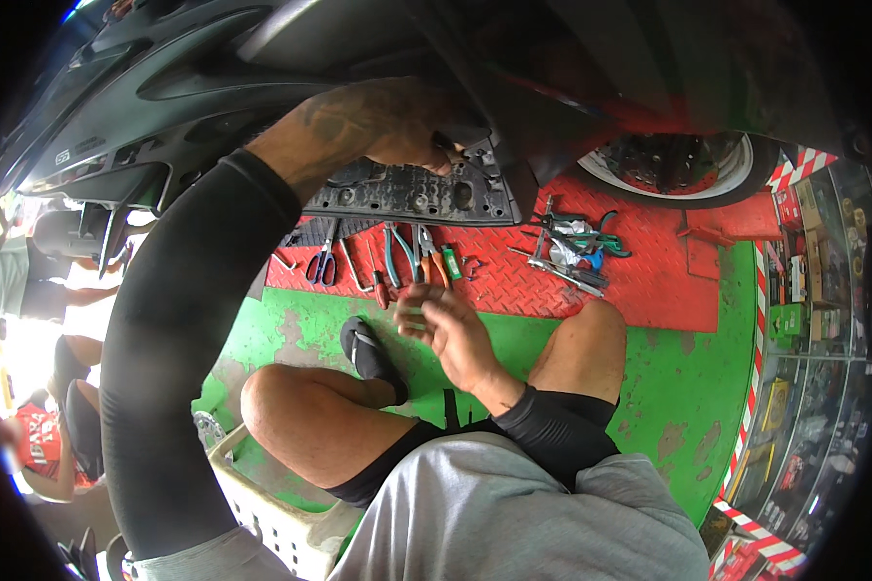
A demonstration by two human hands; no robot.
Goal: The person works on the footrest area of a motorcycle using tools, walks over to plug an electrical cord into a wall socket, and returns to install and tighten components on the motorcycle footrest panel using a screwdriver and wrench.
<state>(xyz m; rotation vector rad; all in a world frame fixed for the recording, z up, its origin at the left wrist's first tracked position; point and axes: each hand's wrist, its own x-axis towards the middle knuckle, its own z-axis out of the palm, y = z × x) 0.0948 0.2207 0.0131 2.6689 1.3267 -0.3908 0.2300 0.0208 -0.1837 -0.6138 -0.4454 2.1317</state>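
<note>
My left hand [409,136] reaches in from the left under the dark body panels of a scooter [358,58]. Its fingers curl at the dirty black plastic underside panel [397,201], by that panel's right end. What the fingertips pinch is dark and partly hidden. My right hand [448,334] hovers in front of my body, fingers apart and a little bent, with nothing in it. Just beyond it on the red plate lie orange-handled pliers [434,261], teal-handled pliers [402,247] and a red-handled screwdriver [381,289].
Scissors [324,261] and more tools [576,250] lie on the red ribbed metal platform [649,290]. A wheel [669,169] stands at the right, with a glass display cabinet [814,349] beyond. A pale plastic crate [281,518] is under me. People [48,426] are at the left.
</note>
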